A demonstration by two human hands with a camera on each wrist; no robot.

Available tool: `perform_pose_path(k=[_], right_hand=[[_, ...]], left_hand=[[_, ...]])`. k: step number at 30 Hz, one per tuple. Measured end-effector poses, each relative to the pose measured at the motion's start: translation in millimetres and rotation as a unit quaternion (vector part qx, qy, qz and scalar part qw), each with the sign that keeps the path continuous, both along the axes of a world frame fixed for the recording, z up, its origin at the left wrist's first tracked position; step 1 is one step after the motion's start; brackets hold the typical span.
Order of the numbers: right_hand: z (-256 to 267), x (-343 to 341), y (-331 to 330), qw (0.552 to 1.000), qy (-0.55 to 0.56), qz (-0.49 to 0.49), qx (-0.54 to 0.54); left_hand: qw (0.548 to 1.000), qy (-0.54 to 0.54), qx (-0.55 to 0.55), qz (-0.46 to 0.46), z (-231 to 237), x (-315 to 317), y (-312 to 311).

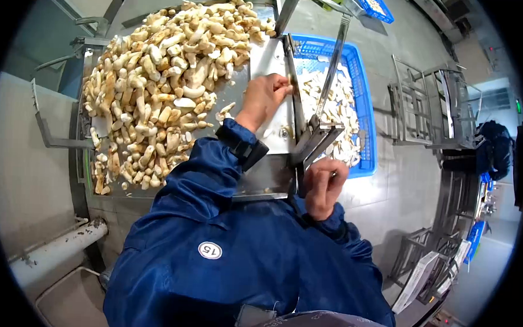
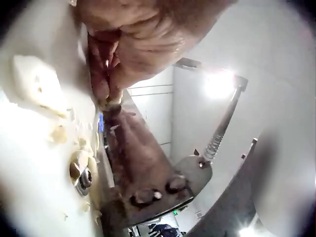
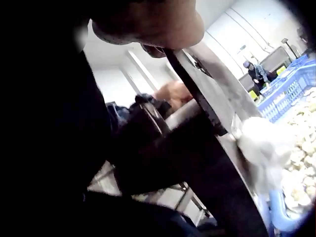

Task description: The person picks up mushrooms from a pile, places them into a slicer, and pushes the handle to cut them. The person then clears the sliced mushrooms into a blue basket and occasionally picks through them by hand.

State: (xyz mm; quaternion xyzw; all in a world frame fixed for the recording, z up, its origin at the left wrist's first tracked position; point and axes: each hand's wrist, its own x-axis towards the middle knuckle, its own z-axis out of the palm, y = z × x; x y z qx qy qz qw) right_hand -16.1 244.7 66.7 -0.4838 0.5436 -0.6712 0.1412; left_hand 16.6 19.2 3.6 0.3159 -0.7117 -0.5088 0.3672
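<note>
My left hand (image 1: 265,100) is over the white board (image 1: 268,60) against the hinged metal cutter (image 1: 295,92). In the left wrist view its fingertips (image 2: 101,89) pinch a small pale mushroom piece (image 2: 114,100) beside the blade; most of the piece is hidden. Curled round the cutter's near end is my right hand (image 1: 325,187); in the right wrist view this hand (image 3: 153,24) is above the long metal bar (image 3: 197,94). A pale cut piece (image 2: 39,86) lies on the board. Whole mushrooms (image 1: 155,85) are heaped to the left, with sliced ones (image 1: 347,109) beyond the cutter.
The slices lie in a blue basket (image 1: 364,103) right of the cutter. A metal tray (image 1: 266,189) bears the heap. Upright metal arms and a spring rod (image 1: 333,68) rise by the blade. Metal racks (image 1: 413,102) stand farther right; another person (image 3: 257,74) is in the background.
</note>
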Motion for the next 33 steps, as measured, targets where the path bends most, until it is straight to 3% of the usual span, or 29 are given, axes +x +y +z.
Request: perform_pose_path(k=[1,2,4,8,9,11,12,15,18,20,21,24,25,28,29,32,33], right_hand=[[34,-1,-6,0.997,-0.073,0.002,0.030],[55,-3,-10,0.988,-0.145,0.006,0.056],[65,0,-15,0.979,-0.204,0.018,0.016],[-44,1,5,0.997,0.049,-0.032,-0.052],[-40,1,6,0.999,0.010,-0.018,-0.040],[-13,0,5,0.997,-0.072,0.008,-0.020],[27,1,0,0.988,-0.147,0.019,0.032],[80,-1,-19,0.979,-0.199,0.014,0.050],[-2,0,-3,0.996,-0.079,0.006,-0.047],[-48,6,7,0.999,-0.011,-0.014,-0.052],[-45,6,9,0.999,-0.012,-0.002,-0.041],[-7,0,2,0.998,-0.055,0.003,-0.006],[26,2,-3,0.986,-0.164,0.033,-0.003],[75,1,-19,0.971,-0.236,0.009,0.036],[68,1,-13,0.976,-0.212,0.004,0.056],[-15,4,1,0.999,-0.024,-0.033,-0.014],[-40,3,7,0.999,0.008,-0.034,-0.018]], left_hand=[[0.999,0.024,0.005,-0.022,-16,-4,-5],[1.000,-0.002,-0.008,-0.020,3,2,1],[0.999,-0.041,-0.035,-0.004,9,1,2],[0.999,-0.017,-0.045,-0.017,-4,-2,-2],[0.999,-0.018,-0.035,-0.015,-1,0,1],[1.000,-0.009,-0.017,-0.019,1,-2,-2],[1.000,-0.003,-0.001,-0.027,-4,-2,-1],[0.999,-0.030,-0.019,-0.038,-10,-2,0],[0.998,-0.044,-0.003,-0.051,-6,-4,-5],[0.995,-0.087,-0.017,-0.046,9,0,0],[0.998,-0.042,-0.004,-0.051,6,0,1],[0.998,-0.045,0.001,-0.051,-5,-3,-2],[0.998,-0.034,-0.012,-0.045,-6,-3,-1],[0.998,-0.050,0.029,-0.011,-10,-13,-3],[0.999,0.001,0.033,-0.017,-10,-8,2],[0.998,-0.050,-0.013,-0.048,-2,-4,-6],[0.999,0.015,-0.016,-0.027,-16,-9,-6]])
